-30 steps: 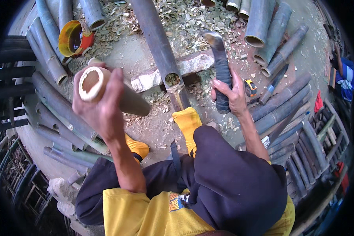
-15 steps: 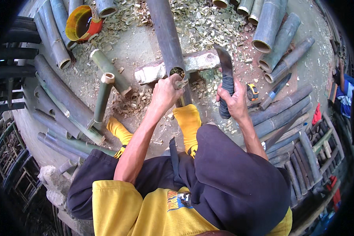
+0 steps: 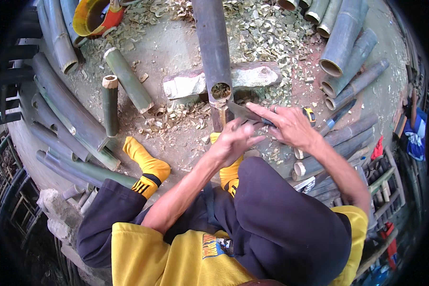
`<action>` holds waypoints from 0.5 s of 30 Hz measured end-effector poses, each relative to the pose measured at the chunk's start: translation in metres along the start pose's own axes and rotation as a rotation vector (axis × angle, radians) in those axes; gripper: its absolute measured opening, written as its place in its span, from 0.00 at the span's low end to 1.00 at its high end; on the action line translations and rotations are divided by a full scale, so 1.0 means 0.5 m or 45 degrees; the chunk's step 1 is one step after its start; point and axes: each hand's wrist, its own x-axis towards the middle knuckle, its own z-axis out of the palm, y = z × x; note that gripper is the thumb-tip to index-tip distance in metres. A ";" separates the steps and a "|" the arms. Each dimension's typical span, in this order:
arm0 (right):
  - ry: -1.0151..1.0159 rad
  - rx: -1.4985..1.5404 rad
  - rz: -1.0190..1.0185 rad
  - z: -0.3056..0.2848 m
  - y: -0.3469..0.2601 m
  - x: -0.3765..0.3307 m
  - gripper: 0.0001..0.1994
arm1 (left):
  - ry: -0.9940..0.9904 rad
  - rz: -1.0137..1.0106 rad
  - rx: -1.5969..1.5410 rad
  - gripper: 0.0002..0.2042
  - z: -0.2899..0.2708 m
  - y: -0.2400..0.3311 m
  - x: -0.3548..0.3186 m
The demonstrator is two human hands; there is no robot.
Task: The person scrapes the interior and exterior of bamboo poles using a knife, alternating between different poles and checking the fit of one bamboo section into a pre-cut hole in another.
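Observation:
A thick dark bamboo pole (image 3: pixel 212 47) lies lengthwise in front of me, resting across a pale, rough-cut wooden block (image 3: pixel 257 76). Close to its near end is a round opening with debris inside, and below it a cut, paler section. My right hand (image 3: pixel 293 126) grips a curved machete (image 3: pixel 243 111), whose blade points left with its tip at the cut part of the bamboo. Most of the handle is hidden under that hand. Just below the blade is my left hand (image 3: pixel 236 140), slightly blurred, fingers apart and nothing visible in it.
Wood chips (image 3: pixel 267 43) cover the ground ahead. A short upright bamboo piece (image 3: pixel 110 105) and a lying green one (image 3: pixel 128 78) are at left. An orange-yellow bucket (image 3: pixel 93 19) stands far left; a tape measure (image 3: pixel 309 116) lies right. Bamboo poles (image 3: pixel 352 78) surround both sides.
The machete has swung from upright at the right to lying leftward against the bamboo's near end. My left hand has left the bamboo's opening and come down and right, beside the blade.

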 end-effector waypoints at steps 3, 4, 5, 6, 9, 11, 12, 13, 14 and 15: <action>-0.242 -0.684 -0.161 -0.037 0.026 0.054 0.31 | 0.131 0.045 -0.374 0.25 0.007 -0.004 0.055; -0.267 -0.760 -0.270 -0.053 0.038 0.073 0.30 | 0.140 0.098 -0.481 0.23 0.010 -0.010 0.073; -0.289 -0.829 -0.381 -0.065 0.054 0.095 0.30 | 0.156 0.152 -0.585 0.21 0.009 -0.017 0.092; -0.350 -0.897 -0.417 -0.084 0.053 0.114 0.27 | 0.134 0.190 -0.733 0.19 0.014 -0.021 0.101; -0.512 -0.828 -0.583 -0.111 0.060 0.165 0.25 | 0.142 0.268 -0.927 0.19 0.036 -0.023 0.106; -0.581 -0.772 -0.517 -0.108 0.064 0.173 0.26 | 0.375 0.207 -0.909 0.19 0.047 -0.009 0.099; -0.630 -0.724 -0.456 -0.107 0.065 0.175 0.26 | 0.396 0.170 -0.923 0.17 0.051 -0.001 0.096; -0.646 -0.719 -0.449 -0.101 0.071 0.168 0.26 | 0.400 0.159 -0.937 0.17 0.055 0.005 0.093; -0.637 -0.674 -0.397 -0.091 0.068 0.166 0.29 | 0.463 0.098 -0.910 0.15 0.054 0.012 0.088; -0.627 -0.629 -0.343 -0.083 0.065 0.160 0.33 | 0.526 0.036 -0.882 0.14 0.051 0.017 0.083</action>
